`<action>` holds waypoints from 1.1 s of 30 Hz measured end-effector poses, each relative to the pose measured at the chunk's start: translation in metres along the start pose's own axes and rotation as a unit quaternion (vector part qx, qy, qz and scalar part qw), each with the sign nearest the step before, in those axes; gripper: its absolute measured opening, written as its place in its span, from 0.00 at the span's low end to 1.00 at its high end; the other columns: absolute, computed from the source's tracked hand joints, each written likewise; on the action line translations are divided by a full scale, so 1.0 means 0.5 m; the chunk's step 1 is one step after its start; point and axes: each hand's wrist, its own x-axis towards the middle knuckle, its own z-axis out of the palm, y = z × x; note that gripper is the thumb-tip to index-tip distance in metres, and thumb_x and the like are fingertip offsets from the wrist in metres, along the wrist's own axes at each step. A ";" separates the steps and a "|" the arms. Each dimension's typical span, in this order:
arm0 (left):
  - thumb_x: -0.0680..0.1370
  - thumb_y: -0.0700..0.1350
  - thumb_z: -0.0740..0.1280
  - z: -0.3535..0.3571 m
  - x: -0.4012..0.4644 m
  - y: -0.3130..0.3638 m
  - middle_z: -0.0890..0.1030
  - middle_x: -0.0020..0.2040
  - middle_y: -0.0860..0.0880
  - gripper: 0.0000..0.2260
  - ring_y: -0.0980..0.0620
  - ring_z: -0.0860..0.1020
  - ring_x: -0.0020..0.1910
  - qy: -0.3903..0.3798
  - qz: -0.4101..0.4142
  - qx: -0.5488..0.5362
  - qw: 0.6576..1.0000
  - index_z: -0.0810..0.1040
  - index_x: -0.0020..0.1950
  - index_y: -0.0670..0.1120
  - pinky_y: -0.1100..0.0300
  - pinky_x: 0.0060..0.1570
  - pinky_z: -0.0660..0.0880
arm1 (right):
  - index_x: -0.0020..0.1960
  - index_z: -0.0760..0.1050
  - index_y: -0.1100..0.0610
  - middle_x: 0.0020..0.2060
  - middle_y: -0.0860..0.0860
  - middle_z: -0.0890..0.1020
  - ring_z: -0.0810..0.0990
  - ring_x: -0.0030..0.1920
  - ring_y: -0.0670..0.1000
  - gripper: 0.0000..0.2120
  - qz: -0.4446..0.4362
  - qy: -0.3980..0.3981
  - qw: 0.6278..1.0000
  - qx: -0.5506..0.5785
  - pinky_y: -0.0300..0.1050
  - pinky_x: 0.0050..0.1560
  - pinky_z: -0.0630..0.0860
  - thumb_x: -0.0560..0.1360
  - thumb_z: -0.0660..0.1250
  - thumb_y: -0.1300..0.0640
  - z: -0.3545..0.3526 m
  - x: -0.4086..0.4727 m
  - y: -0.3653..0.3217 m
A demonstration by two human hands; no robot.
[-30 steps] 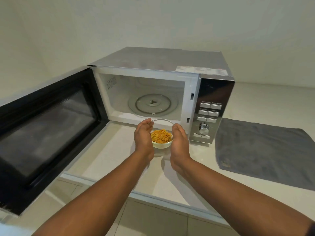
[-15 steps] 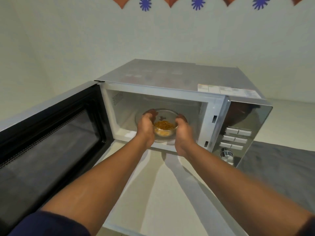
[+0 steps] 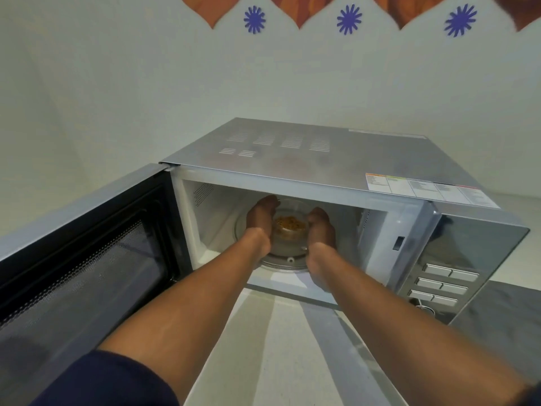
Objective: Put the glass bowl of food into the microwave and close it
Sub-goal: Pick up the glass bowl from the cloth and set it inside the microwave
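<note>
You are setting the glass bowl (image 3: 289, 230) on the turntable (image 3: 285, 260), left hand (image 3: 260, 219) and right hand (image 3: 320, 230) cupped around its sides. Next, let go, draw back, and swing the door (image 3: 85, 250) (wide open at left) closed.

Dim soft light, wide-angle edge warping, slight blur

Door (image 3: 87, 259) swung wide at left leaves the microwave (image 3: 322, 159) mouth open; both hands (image 3: 260, 221) and the bowl (image 3: 289, 230) fill its middle, cavity roof close above, control panel (image 3: 448, 276) walling the right.
</note>
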 end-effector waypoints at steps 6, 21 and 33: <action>0.78 0.43 0.66 -0.012 0.030 -0.011 0.81 0.64 0.42 0.16 0.41 0.75 0.67 -0.009 0.010 0.011 1.000 0.80 0.65 0.40 0.48 0.66 0.71 | 0.66 0.77 0.53 0.61 0.59 0.82 0.80 0.58 0.60 0.31 -0.001 -0.008 1.000 0.006 0.54 0.57 0.79 0.66 0.57 0.44 0.013 0.006 0.002; 0.81 0.51 0.61 -0.042 0.034 -0.010 0.76 0.70 0.44 0.21 0.41 0.74 0.68 0.001 -0.001 0.106 0.994 0.73 0.73 0.45 0.51 0.70 0.67 | 0.60 0.67 0.43 0.65 0.52 0.76 0.74 0.69 0.59 0.20 -0.017 -0.015 1.000 -0.011 0.56 0.67 0.72 0.68 0.59 0.45 0.009 0.022 0.012; 0.82 0.50 0.56 -0.100 -0.103 0.032 0.81 0.51 0.48 0.12 0.50 0.78 0.45 0.026 0.335 0.537 0.774 0.78 0.55 0.51 0.56 0.47 0.74 | 0.79 0.66 0.43 0.69 0.41 0.73 0.72 0.37 0.44 0.24 -0.151 -0.017 0.984 -0.091 0.30 0.44 0.78 0.85 0.57 0.58 -0.029 -0.094 0.030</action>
